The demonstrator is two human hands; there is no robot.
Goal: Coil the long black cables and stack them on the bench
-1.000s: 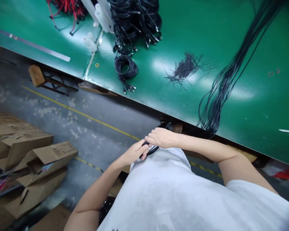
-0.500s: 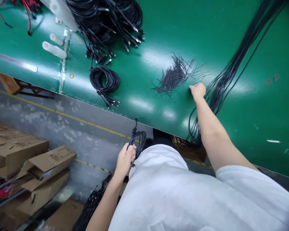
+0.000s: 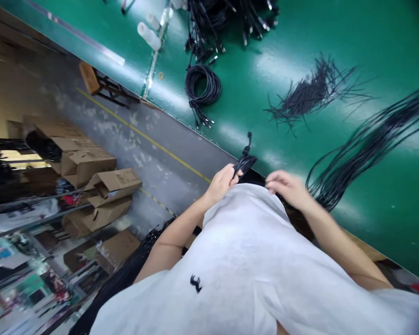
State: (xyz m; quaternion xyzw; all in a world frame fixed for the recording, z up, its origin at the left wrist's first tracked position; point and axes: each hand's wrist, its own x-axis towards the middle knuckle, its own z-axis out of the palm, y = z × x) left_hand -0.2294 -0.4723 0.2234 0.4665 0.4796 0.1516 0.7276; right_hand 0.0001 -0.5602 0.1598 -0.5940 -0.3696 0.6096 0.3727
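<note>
1. The left hand (image 3: 223, 184) is closed around a looped bundle of thin black cable (image 3: 245, 162), near the waist and the table's edge — a grip that probably keeps the loops from springing apart.
2. The right hand (image 3: 289, 187) is half curled, just apart from the bundle; blur hides whether anything thin is pinched in it.
3. A neat round coil of black cable with silvery plugs (image 3: 214, 86) lies flat near the edge of the glossy green tabletop (image 3: 387, 37), perhaps to hold its shape.
4. A loose pile of short, thin black strips (image 3: 303, 95) lies between that coil and a fanned hank of long black cables (image 3: 366, 144), seemingly for easy reach.
5. Writing: an open brown cardboard box (image 3: 122, 179) bears dark print — too small to read. The black mark on the white cloth shirt (image 3: 195, 284) is illegible.
</note>
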